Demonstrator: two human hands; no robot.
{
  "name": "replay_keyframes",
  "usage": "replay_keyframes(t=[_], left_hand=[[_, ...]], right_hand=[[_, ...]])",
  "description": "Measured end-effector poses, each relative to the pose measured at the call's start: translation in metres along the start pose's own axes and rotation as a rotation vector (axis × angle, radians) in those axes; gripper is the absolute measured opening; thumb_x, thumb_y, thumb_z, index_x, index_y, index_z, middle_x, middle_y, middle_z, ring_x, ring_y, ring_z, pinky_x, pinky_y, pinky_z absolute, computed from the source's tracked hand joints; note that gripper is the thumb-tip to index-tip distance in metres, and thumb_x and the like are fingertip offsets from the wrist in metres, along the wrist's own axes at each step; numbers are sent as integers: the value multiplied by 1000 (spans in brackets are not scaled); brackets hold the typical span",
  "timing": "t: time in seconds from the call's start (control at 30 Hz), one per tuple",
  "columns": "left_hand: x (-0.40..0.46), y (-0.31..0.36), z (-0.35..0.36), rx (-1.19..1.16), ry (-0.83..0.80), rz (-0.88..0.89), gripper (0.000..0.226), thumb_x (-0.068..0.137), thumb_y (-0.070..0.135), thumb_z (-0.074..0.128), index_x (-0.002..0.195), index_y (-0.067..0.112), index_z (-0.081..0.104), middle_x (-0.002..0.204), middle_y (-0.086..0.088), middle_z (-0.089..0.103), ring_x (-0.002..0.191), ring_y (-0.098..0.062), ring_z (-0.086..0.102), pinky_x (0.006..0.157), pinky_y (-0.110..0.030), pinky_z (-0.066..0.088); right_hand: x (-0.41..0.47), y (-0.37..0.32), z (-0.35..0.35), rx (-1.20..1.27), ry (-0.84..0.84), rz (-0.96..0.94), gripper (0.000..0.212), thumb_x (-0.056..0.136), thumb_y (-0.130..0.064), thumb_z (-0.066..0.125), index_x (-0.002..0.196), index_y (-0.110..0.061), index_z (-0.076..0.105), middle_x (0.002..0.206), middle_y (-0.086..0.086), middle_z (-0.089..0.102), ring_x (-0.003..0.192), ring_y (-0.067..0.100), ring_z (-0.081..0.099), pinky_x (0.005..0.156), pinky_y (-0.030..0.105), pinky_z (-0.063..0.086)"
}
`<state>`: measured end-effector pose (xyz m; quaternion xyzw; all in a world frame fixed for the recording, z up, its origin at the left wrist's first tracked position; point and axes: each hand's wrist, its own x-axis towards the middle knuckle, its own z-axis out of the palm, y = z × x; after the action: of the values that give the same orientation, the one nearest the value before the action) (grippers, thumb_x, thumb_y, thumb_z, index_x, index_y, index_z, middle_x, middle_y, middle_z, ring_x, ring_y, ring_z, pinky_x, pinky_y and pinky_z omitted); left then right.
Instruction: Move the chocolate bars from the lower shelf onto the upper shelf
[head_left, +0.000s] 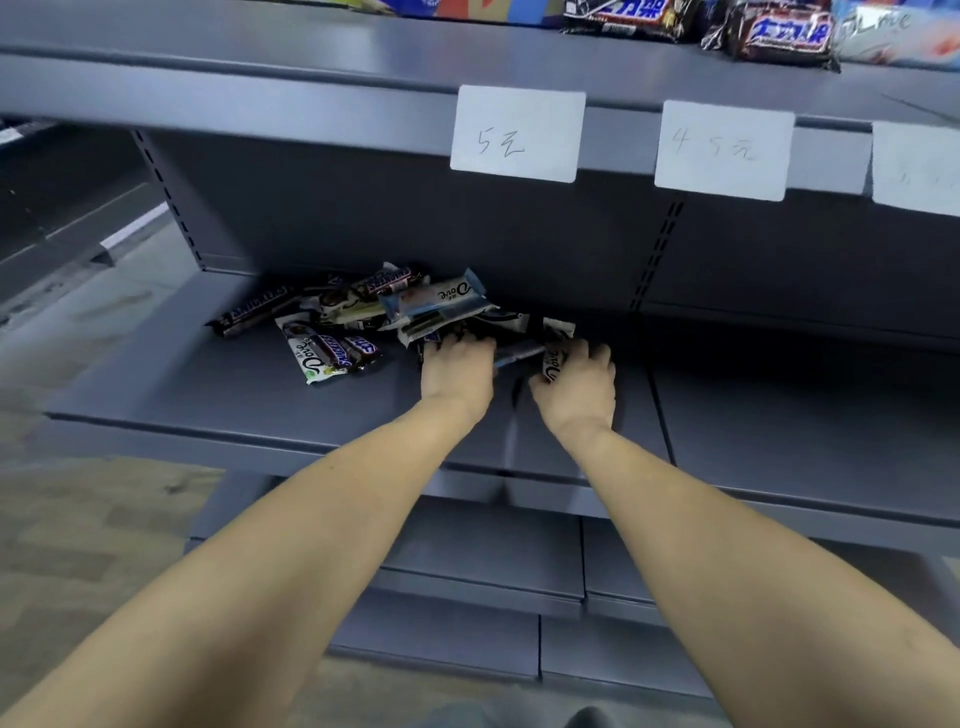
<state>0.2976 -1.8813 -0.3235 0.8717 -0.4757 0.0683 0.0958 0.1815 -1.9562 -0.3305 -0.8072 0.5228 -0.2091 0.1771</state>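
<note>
A loose heap of chocolate bars, Snickers and Dove wrappers, lies on the grey lower shelf. Both my arms reach into it. My left hand lies at the heap's right edge with its fingers curled over a dark bar. My right hand grips a white Dove bar, its fingers wrapped round the wrapper. A bluish bar lies between the two hands. On the upper shelf, at the top right, stand brown Snickers packs.
White price tags hang from the upper shelf's front edge, above the hands. More grey shelves step out below the lower one. The floor lies to the left. The right part of the lower shelf is dark and bare.
</note>
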Motion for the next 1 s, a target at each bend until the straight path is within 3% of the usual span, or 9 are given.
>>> replay_keyframes(t=[0.17, 0.3, 0.37, 0.43, 0.5, 0.6, 0.73, 0.9, 1.0], left_hand=[[-4, -3, -10, 7, -27, 31, 34, 81, -1, 52, 111, 16, 53, 106, -9, 65, 100, -32, 58, 91, -40, 37], [-5, -4, -16, -65, -80, 67, 41, 83, 6, 51, 123, 18, 50, 114, -9, 63, 105, -31, 58, 92, -39, 37], [-5, -3, -16, -126, -107, 69, 51, 87, 12, 50, 136, 24, 42, 123, -8, 59, 108, -32, 57, 94, -39, 36], [-6, -5, -14, -155, -105, 69, 46, 91, 17, 49, 135, 28, 43, 124, -9, 54, 105, -34, 58, 95, -41, 35], [-9, -8, -11, -157, -104, 77, 37, 95, 23, 47, 132, 27, 47, 122, -10, 52, 102, -34, 57, 94, -41, 37], [-15, -14, -5, -168, -95, 94, 39, 96, 36, 49, 133, 25, 47, 119, -10, 50, 105, -32, 55, 91, -40, 40], [-18, -16, -2, -164, -40, 104, 41, 91, 35, 56, 129, 23, 49, 116, -8, 52, 105, -31, 53, 86, -40, 43], [-20, -15, -5, -154, -60, 100, 38, 92, 31, 57, 129, 22, 53, 119, -7, 54, 111, -30, 49, 87, -38, 42], [-21, -18, -10, -154, -101, 102, 36, 92, 29, 58, 128, 20, 55, 119, -6, 55, 111, -29, 50, 88, -39, 43]], right_hand=[[-2, 5, -6, -61, -11, 40, 53, 87, -32, 63, 131, -8, 48, 129, 14, 52, 120, 34, 45, 92, 40, 45], [-1, 10, -18, -67, -90, 81, 47, 90, -37, 60, 127, -10, 52, 128, 14, 49, 116, 34, 49, 82, 37, 47], [1, 11, -24, 12, -106, 85, 40, 94, -42, 54, 118, -11, 59, 119, 13, 56, 103, 34, 58, 72, 33, 46], [2, 14, -31, 55, -114, 95, 34, 97, -41, 48, 109, -15, 66, 109, 11, 65, 94, 32, 63, 68, 30, 46], [3, 17, -35, -4, -117, 76, 23, 95, -25, 53, 111, -20, 69, 115, 8, 65, 101, 30, 61, 71, 30, 50], [0, 22, -31, -77, -112, -42, 45, 86, -3, 55, 125, -25, 61, 135, 5, 49, 121, 29, 43, 89, 37, 47], [-9, 26, -24, -93, -207, -158, 63, 87, -1, 50, 143, -30, 45, 156, 3, 27, 139, 32, 24, 110, 44, 35], [-15, 25, -20, -41, -172, -118, 48, 91, -8, 46, 134, -27, 53, 144, 7, 39, 126, 31, 36, 100, 41, 42], [-14, 21, -26, -184, -186, -121, 47, 89, -14, 52, 134, -27, 51, 140, 10, 38, 121, 32, 36, 96, 40, 44]])
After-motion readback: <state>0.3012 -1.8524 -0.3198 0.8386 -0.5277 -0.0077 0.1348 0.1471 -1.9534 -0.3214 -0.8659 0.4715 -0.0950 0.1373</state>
